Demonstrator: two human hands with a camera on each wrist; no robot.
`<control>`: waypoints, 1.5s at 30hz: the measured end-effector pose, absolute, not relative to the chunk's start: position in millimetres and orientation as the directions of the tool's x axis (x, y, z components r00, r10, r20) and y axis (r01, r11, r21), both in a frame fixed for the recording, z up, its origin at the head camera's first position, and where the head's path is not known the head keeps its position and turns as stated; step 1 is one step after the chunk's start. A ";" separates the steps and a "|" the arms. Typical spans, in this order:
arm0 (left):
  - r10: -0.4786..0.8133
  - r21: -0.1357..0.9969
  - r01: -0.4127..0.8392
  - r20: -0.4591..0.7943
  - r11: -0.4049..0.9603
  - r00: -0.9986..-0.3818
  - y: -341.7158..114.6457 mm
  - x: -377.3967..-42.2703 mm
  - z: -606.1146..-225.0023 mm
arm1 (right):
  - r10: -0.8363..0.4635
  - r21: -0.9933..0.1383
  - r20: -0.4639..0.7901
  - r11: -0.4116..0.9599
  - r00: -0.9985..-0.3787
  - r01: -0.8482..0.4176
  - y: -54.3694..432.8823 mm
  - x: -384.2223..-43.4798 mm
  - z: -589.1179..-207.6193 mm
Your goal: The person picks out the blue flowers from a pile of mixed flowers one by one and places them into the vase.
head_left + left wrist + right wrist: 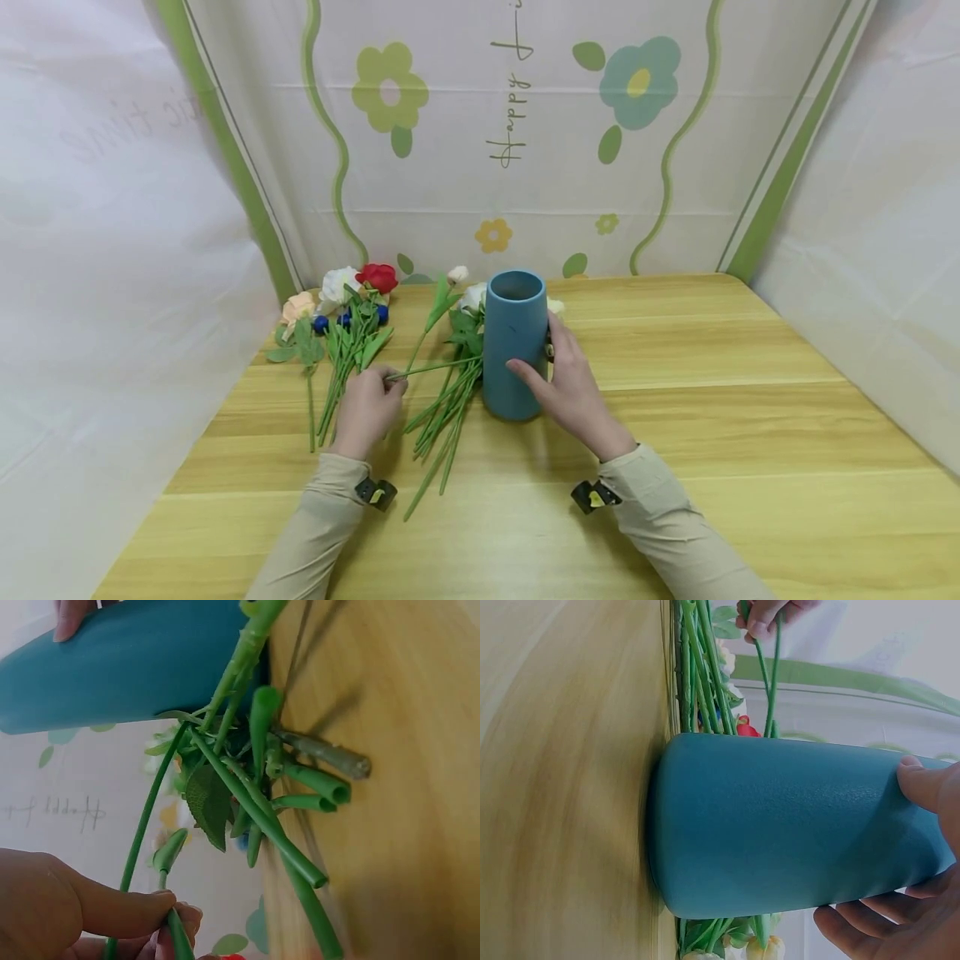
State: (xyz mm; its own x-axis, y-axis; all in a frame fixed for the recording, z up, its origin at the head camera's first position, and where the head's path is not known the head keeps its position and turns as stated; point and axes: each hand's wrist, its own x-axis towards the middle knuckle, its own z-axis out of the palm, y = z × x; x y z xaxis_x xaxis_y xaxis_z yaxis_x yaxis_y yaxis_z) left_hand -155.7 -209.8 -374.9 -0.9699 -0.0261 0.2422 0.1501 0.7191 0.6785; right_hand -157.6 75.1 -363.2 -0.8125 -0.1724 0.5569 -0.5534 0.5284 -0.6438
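Observation:
A tall blue vase stands upright on the wooden table. My right hand holds it from the right, the thumb on one side and the fingers round the other. Left of the vase, my left hand pinches green artificial flower stems between thumb and fingertips. One leads up to a small white bud; another thin stem reaches toward the vase, its far end hidden. A bunch of stems lies against the vase's left side, with white blooms partly behind it.
On the left of the table lie more artificial flowers: a peach one, a white one, a red one and small blue balls. A printed cloth hangs behind; white fabric flanks both sides.

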 end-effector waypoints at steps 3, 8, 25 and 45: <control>-0.016 0.642 0.155 0.252 0.750 -0.968 -207.7 -155.1 -375.4 | -0.172 -0.643 0.558 0.530 -0.812 -0.554 75.0 -157.8 -363.2; -0.011 0.565 0.154 0.277 0.810 -0.961 -204.7 -155.2 -377.4 | -0.171 -0.642 0.558 0.531 -0.812 -0.553 74.9 -157.5 -363.1; 0.113 0.528 0.190 0.176 0.828 -0.978 -197.9 -156.5 -385.9 | -0.169 -0.654 0.538 0.535 -0.826 -0.535 74.8 -156.6 -363.9; 0.148 0.597 0.172 0.089 0.783 -0.985 -203.4 -157.1 -386.8 | -0.168 -0.639 0.556 0.540 -0.814 -0.548 75.8 -158.1 -365.4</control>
